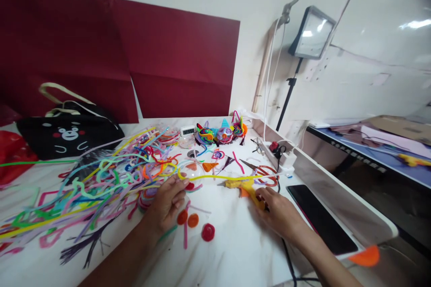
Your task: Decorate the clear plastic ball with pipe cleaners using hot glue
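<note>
Over a white marble-patterned table, the right hand grips a yellow plastic glue gun; left of the gun, the left hand pinches a yellow fuzzy pipe cleaner stretching behind it.

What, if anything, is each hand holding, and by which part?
The left hand pinches a yellow pipe cleaner near its curved end; the right hand grips the yellow glue gun by its handle.
</note>
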Demonstrator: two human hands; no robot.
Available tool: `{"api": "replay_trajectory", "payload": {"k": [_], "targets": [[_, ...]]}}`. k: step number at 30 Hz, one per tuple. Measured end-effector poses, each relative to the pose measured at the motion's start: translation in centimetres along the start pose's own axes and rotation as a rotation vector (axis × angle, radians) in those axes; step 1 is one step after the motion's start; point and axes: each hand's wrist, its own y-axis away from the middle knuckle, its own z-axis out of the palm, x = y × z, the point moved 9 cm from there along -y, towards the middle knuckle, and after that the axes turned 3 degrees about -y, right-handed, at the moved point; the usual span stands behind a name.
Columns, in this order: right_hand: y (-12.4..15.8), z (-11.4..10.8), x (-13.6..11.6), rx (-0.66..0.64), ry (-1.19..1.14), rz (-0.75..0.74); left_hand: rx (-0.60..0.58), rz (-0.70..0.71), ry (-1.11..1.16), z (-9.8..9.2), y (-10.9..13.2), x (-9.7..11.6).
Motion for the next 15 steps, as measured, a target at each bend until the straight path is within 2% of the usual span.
{"api": "replay_trajectory", "payload": {"k": [7, 15], "targets": [[-2.0, 0.7, 0.7, -0.002, -0.023, 0.097, -0.029, 0.002, -0.011, 0.0, -0.1, -0.1], [-2.8, 1.2, 1.4, -0.013, -0.122, 0.181, -0.031, -0.016, 0.021, 0.2, 0.1, -0.1]]}}
